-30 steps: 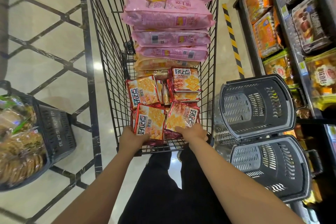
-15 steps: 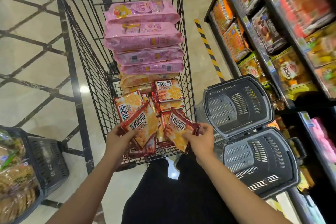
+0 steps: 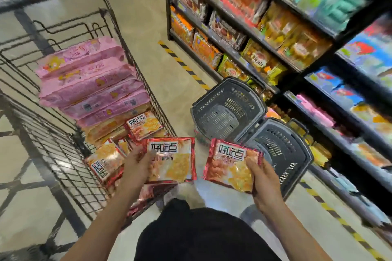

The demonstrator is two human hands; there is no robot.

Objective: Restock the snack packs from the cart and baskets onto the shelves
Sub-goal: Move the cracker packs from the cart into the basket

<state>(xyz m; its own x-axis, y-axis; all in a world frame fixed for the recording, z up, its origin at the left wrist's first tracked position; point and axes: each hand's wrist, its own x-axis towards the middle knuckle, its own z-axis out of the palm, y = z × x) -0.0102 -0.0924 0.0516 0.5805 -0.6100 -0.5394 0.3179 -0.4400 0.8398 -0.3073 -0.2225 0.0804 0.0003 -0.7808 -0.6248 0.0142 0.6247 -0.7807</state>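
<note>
My left hand (image 3: 136, 165) grips a red-and-yellow snack pack (image 3: 174, 159) by its left edge, lifted over the near right corner of the wire cart (image 3: 53, 144). A second pack of the same kind (image 3: 229, 165) is held in my right hand (image 3: 265, 178), out past the cart's side, in front of the grey baskets. Several more of these packs (image 3: 144, 125) lie in the cart's near end. Behind them is a stack of pink packs (image 3: 89, 82). The shelves (image 3: 244, 51) stand to the right, filled with snack packs.
Two empty grey plastic baskets (image 3: 229, 108) lean on their sides against the shelf base, right of the cart. A yellow-and-black striped line (image 3: 184, 68) runs along the floor before the shelves. The view is blurred at the right.
Both hands have lifted a red pack each out of the cart and carried them up and rightward. My view has swung right toward the shelves.
</note>
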